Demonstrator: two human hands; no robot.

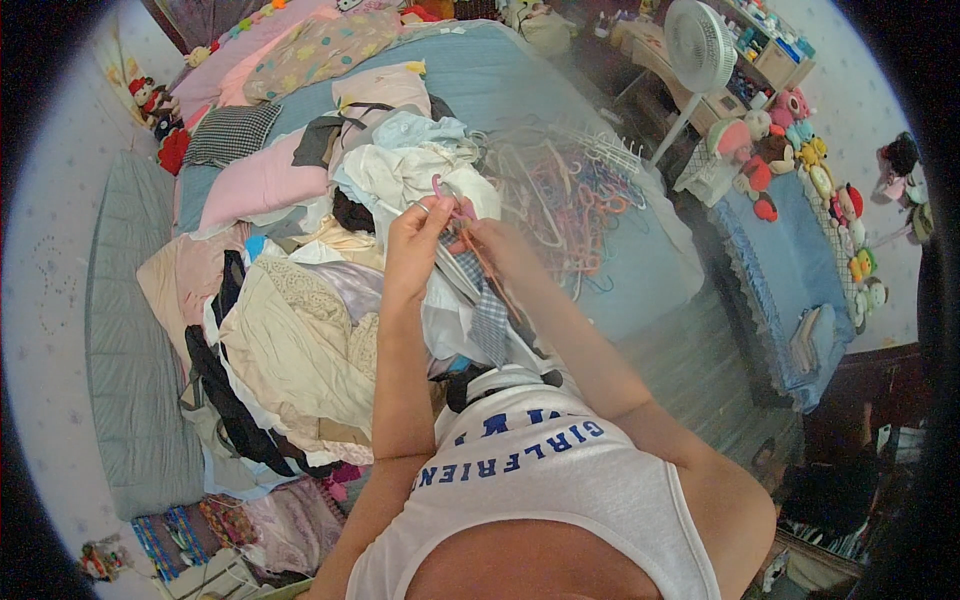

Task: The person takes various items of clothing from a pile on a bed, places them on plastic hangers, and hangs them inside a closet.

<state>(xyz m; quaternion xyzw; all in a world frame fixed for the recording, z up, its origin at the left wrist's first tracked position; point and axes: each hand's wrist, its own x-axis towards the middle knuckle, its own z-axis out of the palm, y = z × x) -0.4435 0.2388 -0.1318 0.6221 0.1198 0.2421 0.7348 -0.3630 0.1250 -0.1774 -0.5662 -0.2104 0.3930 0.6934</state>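
Both my hands meet over the bed's near edge, in front of my chest. My left hand [415,240] is closed in a pinch at the neck of a pink clothes hanger [437,184], whose hook points up. My right hand [497,245] closes around the hanger's other side, partly hazy in the picture. Below the hands hangs a blue-grey checked garment [489,318]. An orange strip [494,274] runs down beside it from my right hand; I cannot tell whether it belongs to the hanger. White cloth [448,318] hangs behind the garment.
A large heap of clothes [290,320] covers the bed's near left. Many loose hangers [570,200] lie on the blue bed sheet [640,270] at right. Beyond stand a white fan [700,45] and a blue sofa [765,265] with plush toys [815,165].
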